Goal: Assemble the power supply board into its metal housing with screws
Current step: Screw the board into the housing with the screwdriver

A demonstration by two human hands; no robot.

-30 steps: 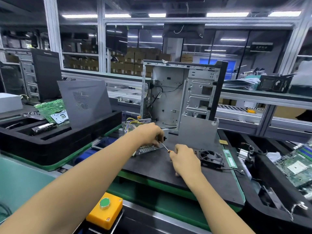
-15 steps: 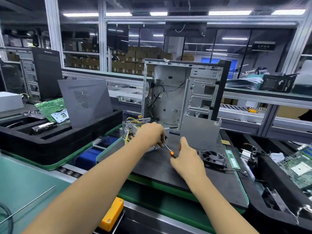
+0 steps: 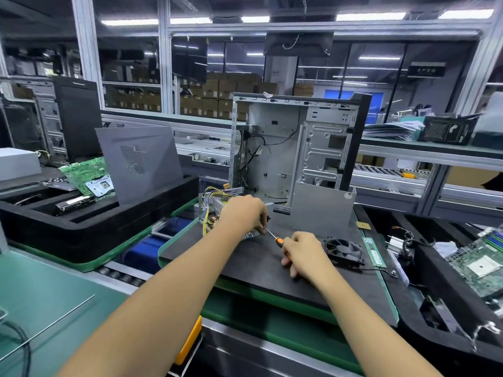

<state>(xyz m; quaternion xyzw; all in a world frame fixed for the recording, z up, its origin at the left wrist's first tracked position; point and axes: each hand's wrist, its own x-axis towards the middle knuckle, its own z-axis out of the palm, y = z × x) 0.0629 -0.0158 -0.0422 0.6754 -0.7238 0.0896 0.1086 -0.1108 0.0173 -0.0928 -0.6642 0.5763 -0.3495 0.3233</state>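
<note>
Gripping the screwdriver (image 3: 273, 237) by its orange handle, right hand (image 3: 304, 253) angles the tip up-left at the power supply (image 3: 217, 206); left hand (image 3: 243, 213) clamps that unit on the dark surface (image 3: 258, 268), w/ open room front-right.

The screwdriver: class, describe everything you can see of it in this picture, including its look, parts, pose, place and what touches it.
The screwdriver is small, with a thin, bare metal shaft and an orange handle with a dark band where the shaft enters. It lies slanted, tip up-left toward the power supply housing, handle down-right, above the dark work mat. The right hand grips the handle, hiding most of it. The left hand rests on the housing, its fingers at the tip. The tip itself and any screw are hidden.
</note>
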